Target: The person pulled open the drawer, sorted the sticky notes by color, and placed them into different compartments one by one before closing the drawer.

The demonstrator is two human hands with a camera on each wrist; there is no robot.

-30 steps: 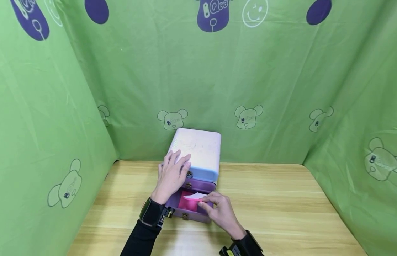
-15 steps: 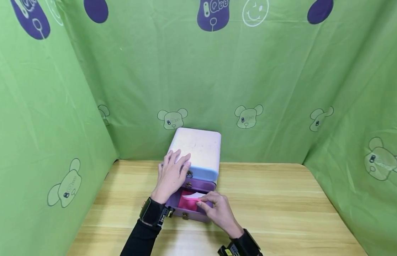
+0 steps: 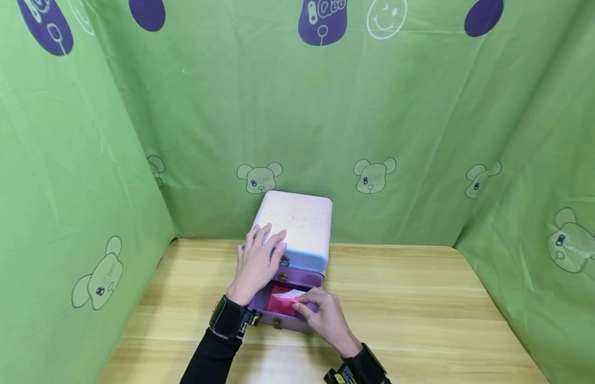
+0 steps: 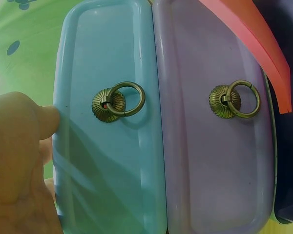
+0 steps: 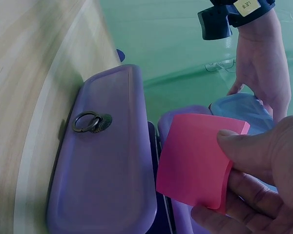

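Observation:
My right hand pinches a pink sticky note pad by its edge, thumb on one face and fingers behind. In the head view the pad is over the pulled-out purple bottom drawer, its whitish top face and pink edge showing. A pink-red patch shows inside that drawer, below the pad. My left hand rests with fingers spread on the top and left side of the small drawer cabinet. The blue top drawer and purple middle drawer are closed, each with a brass ring pull.
The cabinet stands on a wood-grain table near its back edge. Green cloth with bear-head prints hangs behind and on both sides. A watch and camera straps are on the wrists.
My right hand and the pink pad have shifted slightly left over the drawer. The left hand and the cabinet stay where they were.

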